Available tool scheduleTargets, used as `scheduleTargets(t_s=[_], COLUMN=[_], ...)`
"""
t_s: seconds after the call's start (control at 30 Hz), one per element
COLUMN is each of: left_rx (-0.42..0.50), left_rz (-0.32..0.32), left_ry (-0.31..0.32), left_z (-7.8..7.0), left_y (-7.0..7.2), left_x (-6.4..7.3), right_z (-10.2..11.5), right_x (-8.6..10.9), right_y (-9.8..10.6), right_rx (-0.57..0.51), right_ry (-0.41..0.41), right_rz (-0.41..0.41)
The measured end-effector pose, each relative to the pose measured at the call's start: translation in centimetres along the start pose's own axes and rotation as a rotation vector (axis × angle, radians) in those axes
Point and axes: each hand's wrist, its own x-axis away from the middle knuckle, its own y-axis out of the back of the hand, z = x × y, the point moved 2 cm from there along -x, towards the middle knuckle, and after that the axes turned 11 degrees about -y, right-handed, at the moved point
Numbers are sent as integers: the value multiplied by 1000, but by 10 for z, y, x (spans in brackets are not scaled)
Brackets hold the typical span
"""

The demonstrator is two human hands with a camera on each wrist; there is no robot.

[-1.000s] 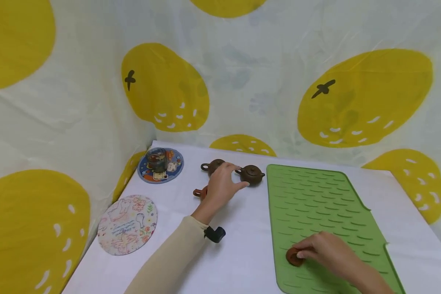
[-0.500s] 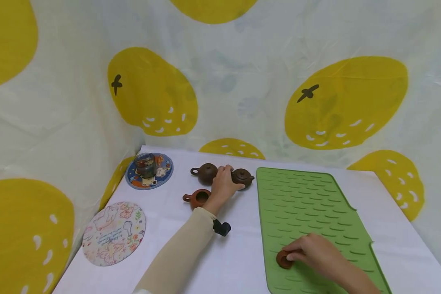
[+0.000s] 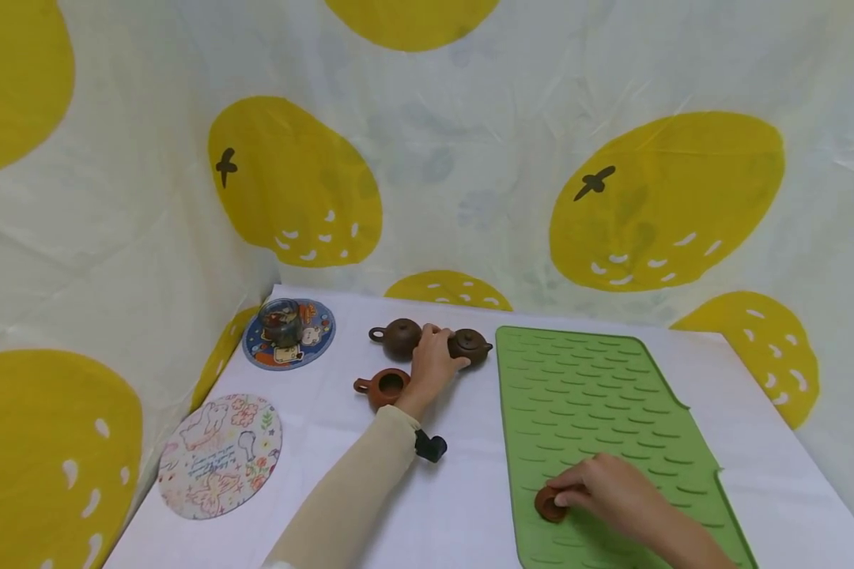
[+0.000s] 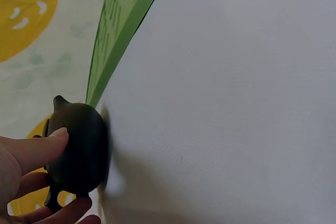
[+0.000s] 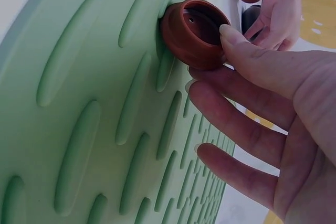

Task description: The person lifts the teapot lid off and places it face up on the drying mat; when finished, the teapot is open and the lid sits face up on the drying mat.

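My left hand (image 3: 434, 362) grips a dark brown lidded teapot (image 3: 471, 346) by its handle end. The left wrist view shows the thumb on the side of this teapot (image 4: 79, 148) and the fingers about its handle. In the head view my right hand (image 3: 615, 494) pinches a small reddish-brown teapot lid (image 3: 549, 506) at the near left of the green mat (image 3: 591, 411). Hollow side showing, the lid (image 5: 194, 35) has a tiny hole inside and touches the mat. An uncovered reddish-brown teapot (image 3: 384, 389) stands left of my left wrist, behind it another dark brown teapot (image 3: 401, 338).
A glass jar (image 3: 281, 322) stands on a blue patterned round mat (image 3: 320, 348) at the back left. Nearer lies a pale floral round mat (image 3: 221, 458). A curtain (image 3: 470, 158) with yellow fruit prints hangs behind the white table (image 3: 455, 514).
My left hand has come down onto the dark brown teapot and now grips it. My right hand keeps the lid on the green mat. The head view has shifted slightly.
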Motion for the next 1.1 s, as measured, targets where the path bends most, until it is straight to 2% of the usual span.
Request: scheduleTargets(t_s=[0.17, 0.27, 0.5, 0.63, 0.73, 0.9, 1.1], left_rx=[-11, -12, -16, -4, 7, 12, 11], left_rz=[-18, -40, -33, -35, -31, -24, -20], left_ry=[-48, -55, -25, -19, -9, -10, -38], left_z=[0, 2, 4, 4, 4, 8, 11], left_y=[2, 4, 6, 7, 8, 9, 9], left_x=[0, -1, -3, -4, -4, -5, -5], right_z=[2, 2, -2, -4, -3, 6, 22], right_x=[1, 1, -1, -2, -6, -28, -77], right_y=[1, 2, 6, 10, 14, 34, 58], right_rx=[-5, -11, -88, -125, -114, -46, 74], right_ry=[-21, -30, -57, -59, -78, -94, -89], right_rz=[-1, 12, 96, 120, 119, 68, -41])
